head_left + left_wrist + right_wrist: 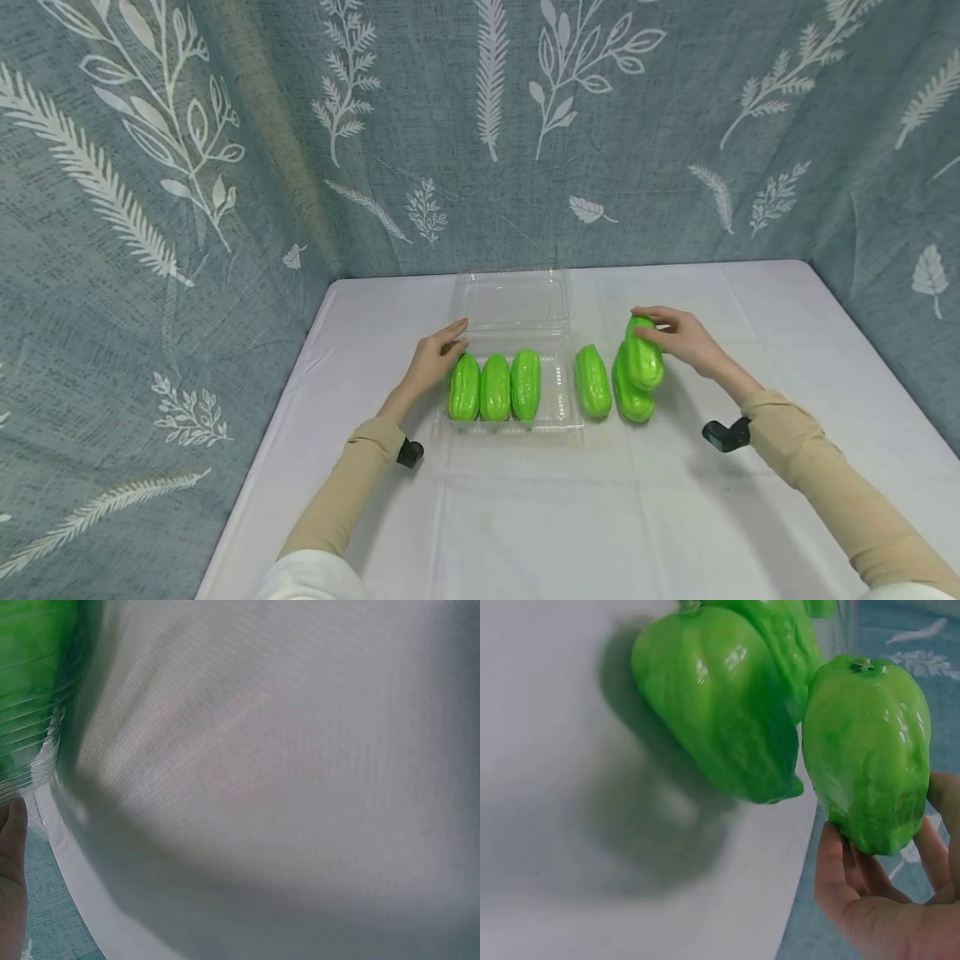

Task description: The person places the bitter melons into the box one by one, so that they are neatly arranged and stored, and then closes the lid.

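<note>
My right hand holds a glossy, ridged, bright green vegetable by one end, fingers and thumb around it. It hangs over another green vegetable that lies on the table. Beside that one lies a third loose vegetable, just right of a clear hinged plastic container. Three more green vegetables lie side by side in the container's left part. My left hand is at the container's back left corner, its fingers extended along the rim. A fingertip touches the ribbed plastic in the left wrist view.
The container's clear lid lies folded back toward the rear table edge. A white cloth covers the table. Blue-grey curtains with white leaf prints stand behind and at both sides.
</note>
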### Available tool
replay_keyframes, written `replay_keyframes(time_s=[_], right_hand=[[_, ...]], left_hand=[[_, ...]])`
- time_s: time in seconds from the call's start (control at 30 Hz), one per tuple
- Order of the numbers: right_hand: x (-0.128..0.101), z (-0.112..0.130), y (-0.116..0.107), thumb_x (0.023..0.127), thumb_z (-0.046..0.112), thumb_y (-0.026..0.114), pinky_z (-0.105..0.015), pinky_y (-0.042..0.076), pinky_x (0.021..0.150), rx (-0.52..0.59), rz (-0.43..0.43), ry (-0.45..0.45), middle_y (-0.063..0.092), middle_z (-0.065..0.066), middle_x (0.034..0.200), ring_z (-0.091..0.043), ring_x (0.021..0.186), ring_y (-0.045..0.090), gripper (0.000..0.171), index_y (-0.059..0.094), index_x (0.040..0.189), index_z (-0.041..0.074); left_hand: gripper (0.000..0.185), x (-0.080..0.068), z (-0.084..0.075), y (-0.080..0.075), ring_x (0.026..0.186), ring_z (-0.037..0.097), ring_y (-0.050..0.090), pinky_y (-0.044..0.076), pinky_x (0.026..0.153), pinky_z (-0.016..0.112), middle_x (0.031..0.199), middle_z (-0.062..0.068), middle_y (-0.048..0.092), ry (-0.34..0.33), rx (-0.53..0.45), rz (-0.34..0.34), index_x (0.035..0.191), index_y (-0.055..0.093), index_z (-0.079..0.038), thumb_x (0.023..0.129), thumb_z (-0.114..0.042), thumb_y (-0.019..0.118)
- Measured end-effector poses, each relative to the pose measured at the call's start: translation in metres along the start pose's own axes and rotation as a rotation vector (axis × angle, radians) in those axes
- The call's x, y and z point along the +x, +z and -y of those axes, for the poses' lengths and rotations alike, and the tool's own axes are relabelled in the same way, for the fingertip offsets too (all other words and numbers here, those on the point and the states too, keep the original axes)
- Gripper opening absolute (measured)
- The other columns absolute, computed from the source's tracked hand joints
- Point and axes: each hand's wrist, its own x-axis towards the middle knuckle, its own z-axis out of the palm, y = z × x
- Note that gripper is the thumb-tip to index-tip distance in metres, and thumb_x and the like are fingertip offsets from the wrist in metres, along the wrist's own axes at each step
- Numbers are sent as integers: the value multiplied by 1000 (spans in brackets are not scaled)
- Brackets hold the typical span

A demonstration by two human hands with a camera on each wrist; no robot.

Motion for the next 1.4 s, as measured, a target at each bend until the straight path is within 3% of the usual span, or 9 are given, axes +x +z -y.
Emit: replay_keyframes(time_s=[0.2,0.47,0.6,0.7,0.87,1.1,1.4], right_hand=[[2,5,5,97,28,56,-34,54,83,26,7,-10,43,-23,143,-41,118,52,51,45,140,2],[5,16,10,96,29,56,-32,54,83,71,2,-28,45,-23,142,-40,118,52,51,45,140,3],[7,19,15,96,27,57,-32,54,83,96,2,-30,45,-24,141,-40,118,52,51,45,139,2],[9,20,19,96,28,57,-33,54,84,106,4,-27,44,-23,142,-41,119,51,51,45,139,3],[10,25,27,96,28,57,-32,53,81,116,13,-25,43,-21,144,-40,120,51,50,46,140,6],[13,35,40,96,27,58,-29,53,79,145,18,-35,44,-21,143,-39,118,52,50,47,139,6],[18,44,54,95,25,58,-41,53,89,194,26,-38,42,-21,144,-41,122,49,49,47,139,5]], left_hand=[[41,-1,-2,0,114,31,60,53,84,42,143,16,46,11,12,-8,136,48,2,97,-11,54],[43,0,-2,0,127,32,51,51,96,44,144,16,46,2,-1,3,136,48,1,97,-12,55],[42,0,-2,0,102,28,63,54,82,36,143,16,46,11,5,0,136,48,1,96,-11,55],[42,0,-3,0,85,25,59,49,72,31,143,17,47,19,12,-4,136,49,2,96,-11,55],[42,0,-3,0,103,28,63,53,80,38,143,16,46,13,3,0,136,48,1,97,-13,55],[43,0,-2,0,125,32,52,51,94,45,144,16,46,5,-13,5,137,48,1,97,-13,55],[43,0,-1,-1,126,32,52,51,96,45,144,16,45,-3,-13,8,137,47,0,97,-13,54]])
